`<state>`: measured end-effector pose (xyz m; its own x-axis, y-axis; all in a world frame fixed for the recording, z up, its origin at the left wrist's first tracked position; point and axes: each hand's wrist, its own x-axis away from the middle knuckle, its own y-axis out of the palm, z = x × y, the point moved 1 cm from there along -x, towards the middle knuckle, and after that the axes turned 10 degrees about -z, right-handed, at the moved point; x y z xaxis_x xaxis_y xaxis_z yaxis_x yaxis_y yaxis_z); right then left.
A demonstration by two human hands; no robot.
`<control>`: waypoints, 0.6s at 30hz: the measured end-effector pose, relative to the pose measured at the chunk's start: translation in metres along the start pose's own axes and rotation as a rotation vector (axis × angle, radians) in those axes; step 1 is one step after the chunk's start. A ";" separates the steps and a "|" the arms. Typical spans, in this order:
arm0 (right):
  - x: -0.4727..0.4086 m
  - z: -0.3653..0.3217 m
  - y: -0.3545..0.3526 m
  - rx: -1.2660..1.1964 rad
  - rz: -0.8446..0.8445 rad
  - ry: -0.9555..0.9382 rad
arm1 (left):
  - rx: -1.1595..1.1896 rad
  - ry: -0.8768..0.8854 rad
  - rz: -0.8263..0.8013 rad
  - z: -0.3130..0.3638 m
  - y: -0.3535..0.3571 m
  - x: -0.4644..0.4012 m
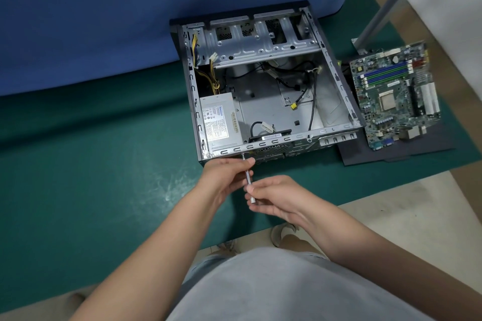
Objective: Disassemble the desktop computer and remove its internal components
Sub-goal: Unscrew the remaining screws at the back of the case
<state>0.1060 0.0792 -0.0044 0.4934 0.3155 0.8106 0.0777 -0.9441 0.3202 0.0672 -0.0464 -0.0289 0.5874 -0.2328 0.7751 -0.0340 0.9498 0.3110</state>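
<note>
At the near wall of the case (260,101), both hands are gripping the screwdriver (247,177): left hand (224,177) steadying the shaft near its tip, right hand (276,198) pinching the handle, pointing away from the person.

Both bare forearms extended forward. Left hand (224,174) fingers curled, apparently pinching thin silver metal screwdriver shaft (247,177); right hand (276,198) grips its lower end.

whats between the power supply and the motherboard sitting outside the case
In the head view, between the power supply and the motherboard: the case's bare metal floor, loose black cables with a yellow connector, then the case's right wall.
</note>
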 end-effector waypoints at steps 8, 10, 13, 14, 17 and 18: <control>-0.005 -0.002 0.003 0.200 0.135 -0.011 | 0.045 0.020 0.009 0.003 0.003 0.003; -0.006 -0.004 0.005 0.239 0.169 -0.023 | 0.080 0.031 0.023 0.003 0.006 0.004; -0.007 -0.005 0.006 0.293 0.190 -0.036 | 0.102 0.039 0.045 0.002 0.009 0.004; -0.007 -0.006 0.006 0.296 0.178 -0.022 | 0.104 0.043 0.046 0.002 0.010 0.004; -0.003 -0.009 0.003 0.223 0.019 0.125 | 0.132 0.058 0.053 -0.001 0.015 0.002; -0.001 -0.010 0.001 0.150 -0.067 0.189 | 0.147 0.064 0.055 -0.001 0.016 0.002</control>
<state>0.0967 0.0786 -0.0002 0.3130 0.3766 0.8719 0.2398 -0.9196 0.3111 0.0690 -0.0313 -0.0230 0.6314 -0.1628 0.7582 -0.1828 0.9189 0.3495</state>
